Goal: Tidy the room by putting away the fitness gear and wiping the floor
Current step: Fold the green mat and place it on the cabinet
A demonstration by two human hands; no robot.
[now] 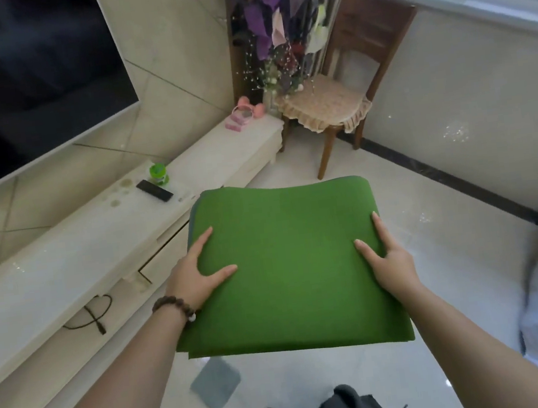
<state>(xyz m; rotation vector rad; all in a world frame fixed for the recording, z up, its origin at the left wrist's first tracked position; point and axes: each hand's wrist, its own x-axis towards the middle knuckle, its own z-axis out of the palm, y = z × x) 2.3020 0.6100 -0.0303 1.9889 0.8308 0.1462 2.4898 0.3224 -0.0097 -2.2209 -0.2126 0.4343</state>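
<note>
**Folded mat being carried, floor cloth waiting below**

The long pale bench (74,258) under the dark screen (17,72) is running along the left of the room, and a wooden chair (333,104) is standing in the far corner by the window.

The folded green mat (296,268) is being held up in the air, level and well above the tiled floor (436,251), just beside the bench's front edge. Holding it flat is probably keeping the folded layers from sliding apart on the way to storage.

The left hand (195,274) and right hand (386,257) are gripping opposite side edges, thumbs lying on top, fingers (203,242) stretched along the sides; how they are lying beneath is hidden.

A grey cloth (215,385) is lying on the floor beneath the mat, likely waiting for the wiping step, which looks not yet begun.

A black remote (154,190) and a small green bottle (159,174) are sitting on the bench.
</note>
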